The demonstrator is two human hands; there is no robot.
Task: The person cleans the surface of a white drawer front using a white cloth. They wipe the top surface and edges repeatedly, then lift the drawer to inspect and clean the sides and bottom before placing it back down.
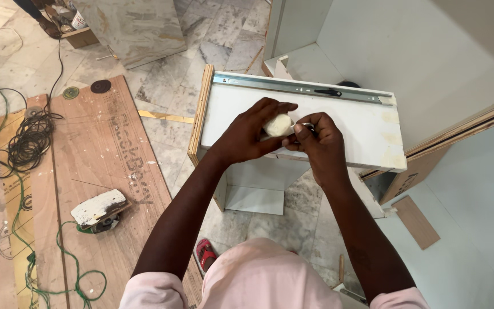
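— Marble floor in grey and white fills the room, yes? What lies on it?

— On the left lies a big brown plywood sheet. On the right stands a white cabinet, open, with a plywood edge.

— And in the middle?

— A white drawer box stands on its side, in front of the person. Along its top edge runs a metal slide rail.

— What else is on the plywood?

— A coil of black cable, a green wire that curls near the bottom, and a power tool with a white dusty top. Two small round discs lie at the far end.

— Where are the hands?

— Both are over the white drawer panel, close together. The left hand is clamped around a small pale lump, which looks like putty, but I cannot say for sure. The right hand touches this lump with its fingers closed together; if it pinches something small, I cannot tell.

— So the lump is where?

— Between the two hands, just above the panel's middle.
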